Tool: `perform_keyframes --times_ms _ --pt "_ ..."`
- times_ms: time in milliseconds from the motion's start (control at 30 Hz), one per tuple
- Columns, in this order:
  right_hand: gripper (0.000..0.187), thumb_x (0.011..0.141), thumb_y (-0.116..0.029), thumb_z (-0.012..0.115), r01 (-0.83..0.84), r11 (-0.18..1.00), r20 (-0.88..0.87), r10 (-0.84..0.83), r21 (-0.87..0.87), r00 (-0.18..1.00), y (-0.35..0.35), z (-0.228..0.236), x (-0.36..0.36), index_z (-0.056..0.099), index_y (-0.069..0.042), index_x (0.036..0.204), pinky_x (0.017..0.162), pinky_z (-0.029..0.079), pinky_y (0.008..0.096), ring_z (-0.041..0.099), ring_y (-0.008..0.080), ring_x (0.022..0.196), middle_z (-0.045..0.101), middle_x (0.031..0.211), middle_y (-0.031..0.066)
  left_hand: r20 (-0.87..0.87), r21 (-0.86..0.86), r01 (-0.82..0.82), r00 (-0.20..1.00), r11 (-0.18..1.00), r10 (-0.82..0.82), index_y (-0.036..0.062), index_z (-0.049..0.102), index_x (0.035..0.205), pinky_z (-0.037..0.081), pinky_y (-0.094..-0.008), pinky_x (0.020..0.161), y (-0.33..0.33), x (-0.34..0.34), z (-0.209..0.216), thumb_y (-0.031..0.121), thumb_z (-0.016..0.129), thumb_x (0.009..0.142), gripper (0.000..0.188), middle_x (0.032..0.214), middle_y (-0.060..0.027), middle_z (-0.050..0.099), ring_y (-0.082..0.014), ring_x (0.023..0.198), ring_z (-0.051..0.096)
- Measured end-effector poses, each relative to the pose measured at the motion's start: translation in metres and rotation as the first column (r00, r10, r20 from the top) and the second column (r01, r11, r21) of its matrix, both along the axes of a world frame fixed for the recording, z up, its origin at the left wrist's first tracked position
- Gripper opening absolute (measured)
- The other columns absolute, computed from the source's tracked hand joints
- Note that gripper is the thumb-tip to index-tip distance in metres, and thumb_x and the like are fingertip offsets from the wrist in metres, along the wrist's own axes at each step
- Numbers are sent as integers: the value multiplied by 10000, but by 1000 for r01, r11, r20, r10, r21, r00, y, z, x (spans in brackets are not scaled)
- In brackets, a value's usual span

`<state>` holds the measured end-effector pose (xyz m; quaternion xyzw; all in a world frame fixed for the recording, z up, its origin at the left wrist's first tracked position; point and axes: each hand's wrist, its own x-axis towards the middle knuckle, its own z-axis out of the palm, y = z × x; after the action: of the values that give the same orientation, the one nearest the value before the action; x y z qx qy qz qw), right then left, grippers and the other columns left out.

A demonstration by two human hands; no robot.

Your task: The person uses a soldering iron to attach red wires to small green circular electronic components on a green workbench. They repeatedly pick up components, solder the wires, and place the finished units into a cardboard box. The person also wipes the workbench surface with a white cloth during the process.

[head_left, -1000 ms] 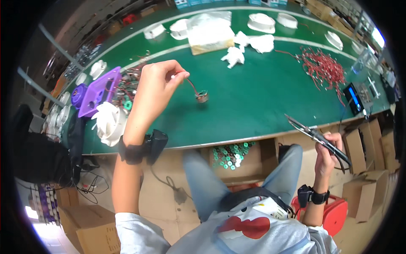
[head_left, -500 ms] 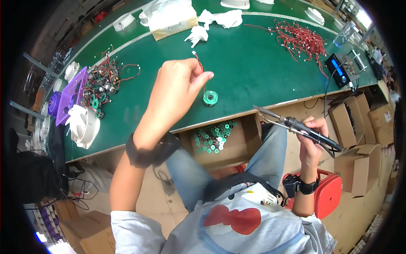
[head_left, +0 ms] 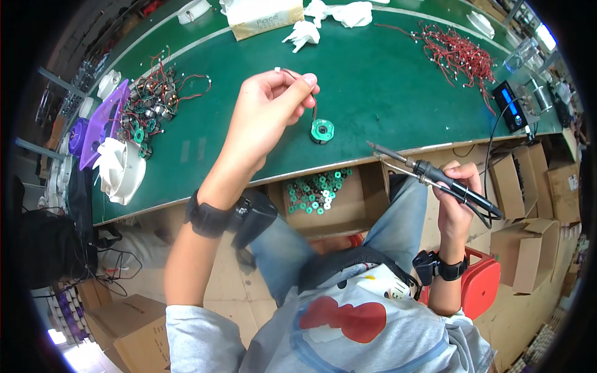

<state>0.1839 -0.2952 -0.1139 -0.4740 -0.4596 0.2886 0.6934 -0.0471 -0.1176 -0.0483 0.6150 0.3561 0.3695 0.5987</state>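
My left hand (head_left: 267, 112) is closed in a pinch on a thin red and dark wire lead (head_left: 314, 107), whose small white plug (head_left: 277, 69) pokes out above the fingers. From the lead's lower end hangs a small round motor part with a green circuit board (head_left: 321, 131), over the green table (head_left: 385, 81); whether it touches the top I cannot tell. My right hand (head_left: 459, 193) grips a black soldering iron (head_left: 438, 177) with a thin metal tube along it. The iron's tip points left, near the table's front edge and apart from the part.
At left lie wired motor parts (head_left: 149, 102), a purple tray (head_left: 102, 127) and a white fan (head_left: 118, 171). Red wire leads (head_left: 451, 56) are heaped far right, beside a soldering station (head_left: 509, 105). An open carton (head_left: 345, 214) below the edge holds several green boards. Tissues (head_left: 303, 34) lie at the back.
The view has shifted a little. My left hand has turned to show more of its fingers, and the hanging part has moved slightly right and away. The soldering iron stays in my right hand.
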Motion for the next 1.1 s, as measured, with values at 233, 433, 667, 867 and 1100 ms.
perform_keyframes --times_ms 233,433,667,867,1100 --pt "255 705 16 722 106 994 203 -102 -11 974 18 5 -27 526 -26 862 656 425 207 525 95 709 557 809 49 7 86 -70 998 994 70 33 573 758 330 -166 510 8 -4 -3 190 583 880 199 670 29 531 -10 590 439" --pt "271 708 54 692 87 996 238 -88 17 967 24 3 -51 503 -25 885 684 433 238 534 130 752 553 854 83 -25 207 -90 995 974 98 30 544 700 315 -173 497 10 -10 -7 161 608 863 218 607 46 491 -5 550 413" --pt "286 699 84 678 56 998 169 -57 13 984 28 5 -68 493 -20 891 664 420 240 518 129 733 545 830 84 -1 191 -70 997 979 72 27 535 691 315 -167 490 5 -15 -5 143 612 859 218 604 45 488 -3 544 410" --pt "272 702 81 675 60 998 188 -59 3 980 32 3 -74 480 -19 865 664 418 252 509 129 717 542 789 76 13 183 -82 997 980 81 22 540 694 327 -165 492 4 -15 -6 130 611 857 208 608 44 493 -4 552 418" --pt "264 706 72 675 69 997 175 -71 16 982 34 0 -77 485 -20 865 649 405 242 503 118 696 535 764 62 8 193 -58 998 980 58 36 565 710 303 -167 502 5 -16 -8 166 601 866 206 675 32 525 -10 590 436"
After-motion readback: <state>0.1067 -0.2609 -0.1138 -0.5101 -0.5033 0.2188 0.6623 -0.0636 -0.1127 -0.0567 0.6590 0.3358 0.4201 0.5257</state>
